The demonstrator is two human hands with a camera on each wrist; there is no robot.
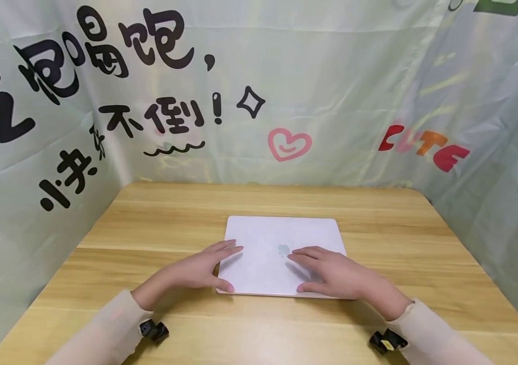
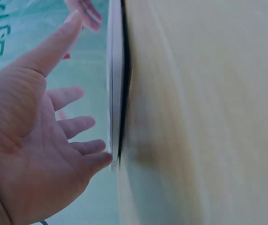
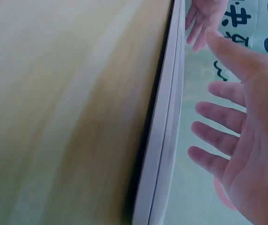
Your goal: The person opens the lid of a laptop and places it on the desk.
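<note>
A closed silver laptop (image 1: 259,268) with an apple logo on its lid lies flat on the wooden table. My left hand (image 1: 197,268) is at the laptop's left side, fingers spread over the lid's edge. In the left wrist view, the little finger of that hand (image 2: 45,126) comes close to the laptop's edge (image 2: 116,84); whether it touches, I cannot tell. Over the right part of the lid hovers my right hand (image 1: 338,271), fingers apart. The right wrist view shows a gap between this hand (image 3: 246,126) and the laptop (image 3: 162,136). Neither hand holds anything.
The wooden table (image 1: 172,208) extends around the laptop on all sides. Pale printed cloth (image 1: 341,91) with lettering and a pink heart hangs behind the table and along both sides. Small black devices (image 1: 153,332) sit at both sleeve cuffs.
</note>
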